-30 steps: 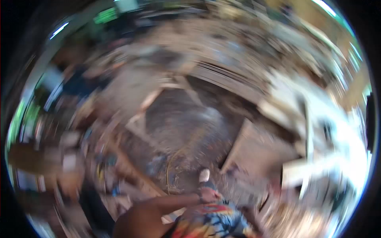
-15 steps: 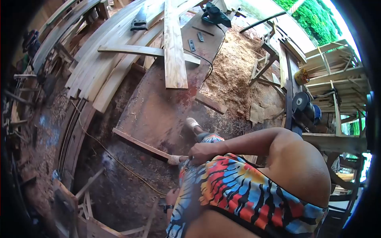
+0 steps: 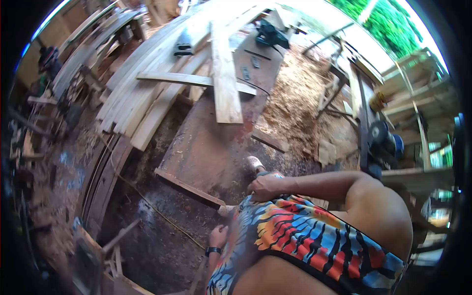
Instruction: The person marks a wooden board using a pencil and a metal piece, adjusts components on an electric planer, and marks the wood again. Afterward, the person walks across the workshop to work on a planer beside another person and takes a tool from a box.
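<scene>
My right hand is closed in front of the patterned shirt, its fingers curled; whether it holds anything is hidden. Lower down, my left hand, with a dark band on the wrist, hangs beside the shirt with curled fingers and nothing visible in it. Ahead of both hands is a brown wooden bench top. A pale plank lies lengthwise over it, across a narrower crosswise board. A dark power planer with a cable rests at the bench's far end.
Long pale boards are stacked left of the bench, with a handsaw on them. Wood shavings cover the ground on the right. A machine with a round disc stands at right. A thin cord crosses the floor.
The view has shifted, so the bench and boards sit lower and farther right. My left hand now shows more fully beside the shirt. My right hand stays closed at the shirt front.
</scene>
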`<state>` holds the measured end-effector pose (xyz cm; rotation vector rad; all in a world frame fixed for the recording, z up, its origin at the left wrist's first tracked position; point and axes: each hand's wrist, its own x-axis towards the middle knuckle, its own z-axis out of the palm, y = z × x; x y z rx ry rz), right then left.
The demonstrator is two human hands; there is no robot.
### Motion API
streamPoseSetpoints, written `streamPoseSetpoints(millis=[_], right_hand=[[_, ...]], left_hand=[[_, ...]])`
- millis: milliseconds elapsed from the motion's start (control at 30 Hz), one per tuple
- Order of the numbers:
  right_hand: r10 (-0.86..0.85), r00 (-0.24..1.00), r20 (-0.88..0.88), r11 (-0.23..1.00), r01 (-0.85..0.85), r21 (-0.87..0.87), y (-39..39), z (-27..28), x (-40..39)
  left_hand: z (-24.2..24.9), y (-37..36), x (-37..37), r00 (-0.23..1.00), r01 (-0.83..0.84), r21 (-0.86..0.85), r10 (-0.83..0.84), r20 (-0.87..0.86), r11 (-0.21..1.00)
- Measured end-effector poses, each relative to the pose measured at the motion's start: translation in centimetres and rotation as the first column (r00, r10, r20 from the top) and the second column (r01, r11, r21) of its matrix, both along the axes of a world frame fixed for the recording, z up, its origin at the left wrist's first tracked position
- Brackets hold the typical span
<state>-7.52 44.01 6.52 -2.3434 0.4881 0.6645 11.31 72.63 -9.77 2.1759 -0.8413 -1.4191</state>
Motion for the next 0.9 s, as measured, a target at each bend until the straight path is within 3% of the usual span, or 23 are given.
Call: streamPoseSetpoints(millis=[33,100,133,200,233,300,367,433,467,500,567,733,800,900], right_hand=[[0.087,0.996,0.018,0.996,-0.087,-0.026,-0.7,-0.3,-0.3],[-0.082,0.997,0.010,0.996,0.082,-0.029,-1.2,1.9,0.3],[0.055,0.991,0.126,0.997,-0.060,0.043,-2.6,0.2,0.1],[-0.050,0.999,-0.007,0.990,0.051,0.131,-4.6,-1.2,-0.8],[-0.039,0.994,-0.100,0.991,0.051,0.120,-5.6,1.0,0.1],[-0.006,0.994,-0.105,0.984,0.025,0.174,-7.3,-1.0,-0.4],[0.122,0.987,-0.103,0.975,-0.100,0.199,-8.3,-0.2,1.8],[0.210,0.976,-0.064,0.954,-0.190,0.232,-9.2,-0.4,3.6],[0.181,0.983,-0.025,0.930,-0.163,0.330,-10.1,-0.6,4.4],[0.322,0.939,0.120,0.891,-0.343,0.297,-11.3,-1.1,5.8],[0.348,0.907,0.238,0.879,-0.404,0.255,-13.4,-2.0,8.9],[0.197,0.875,0.442,0.953,-0.277,0.125,-17.2,-3.3,16.2],[0.119,0.893,0.435,0.973,-0.192,0.128,-17.8,-2.8,18.6],[0.055,0.898,0.436,0.974,-0.144,0.174,-15.5,-0.6,21.2]], left_hand=[[-1.5,0.2,-0.8,1.000,-0.009,-0.002,0.009,0.003,1.000],[-2.3,0.3,-3.0,1.000,-0.006,0.009,0.006,0.013,1.000],[-2.8,0.2,-4.6,0.998,-0.058,0.023,0.058,0.017,0.998],[-5.3,-0.7,-7.3,0.999,-0.047,0.079,0.046,0.015,0.996],[-6.6,-1.4,-9.2,0.999,-0.036,0.112,0.037,-0.010,0.993],[-6.9,-2.4,-11.7,0.995,-0.090,0.065,0.093,-0.044,0.994],[-6.9,-3.2,-12.5,0.965,-0.252,0.144,0.260,-0.042,0.957],[1.8,-5.3,-11.3,0.950,-0.311,0.193,0.312,0.026,0.930],[5.4,-5.7,-10.8,0.944,-0.330,0.234,0.320,0.081,0.914],[5.8,-5.9,-11.4,0.919,-0.392,0.187,0.374,0.127,0.901],[5.8,-6.2,-12.7,0.878,-0.465,0.123,0.439,0.191,0.877],[9.3,-6.3,-11.9,0.878,-0.466,0.180,0.430,0.209,0.866],[3.4,-4.5,-13.0,0.836,-0.522,0.121,0.477,0.271,0.844],[1.1,-3.0,-11.1,0.898,-0.406,0.205,0.348,0.269,0.890]])
